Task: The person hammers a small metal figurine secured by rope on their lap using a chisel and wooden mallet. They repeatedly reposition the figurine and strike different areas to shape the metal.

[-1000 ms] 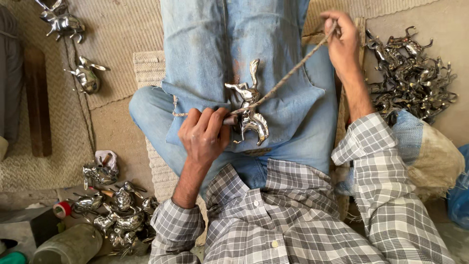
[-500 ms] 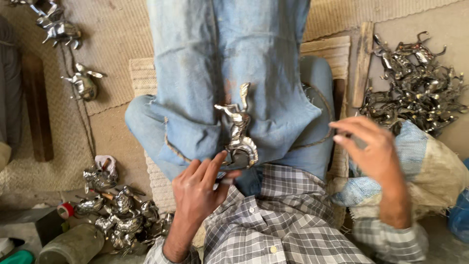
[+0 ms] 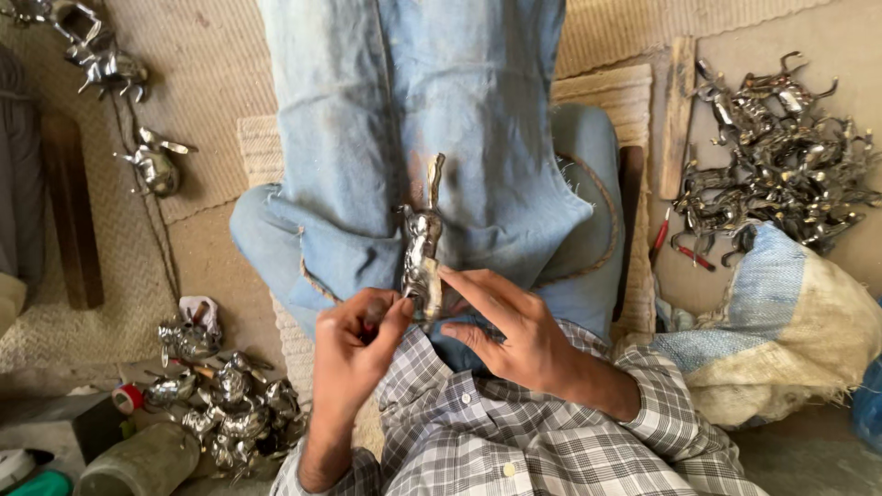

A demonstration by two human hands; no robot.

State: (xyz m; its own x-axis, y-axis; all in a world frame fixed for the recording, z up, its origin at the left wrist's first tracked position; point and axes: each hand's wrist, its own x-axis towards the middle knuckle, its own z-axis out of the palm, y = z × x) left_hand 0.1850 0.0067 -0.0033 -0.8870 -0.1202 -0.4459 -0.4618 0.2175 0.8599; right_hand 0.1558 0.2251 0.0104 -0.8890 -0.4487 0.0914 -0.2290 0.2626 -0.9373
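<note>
Shiny metal animal figurine [image 3: 421,248] upright on the lap, centre frame. Left hand [image 3: 354,354] pinches its base; right hand [image 3: 514,331] fingers extended, touching it. Finished-looking figurines [image 3: 220,404] at 8 o'clock; duller heap [image 3: 781,156] at 2 o'clock apparently awaits working.

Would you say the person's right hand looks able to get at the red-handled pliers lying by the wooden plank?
Probably yes: the right hand rests on the metal figurine, and the pliers lie uncovered on that side, nothing between.

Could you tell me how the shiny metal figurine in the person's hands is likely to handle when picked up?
The metal figurine looks rigid and probably heavy for its size. Its polished surface may be slippery; both the left hand and right hand touch it.
</note>
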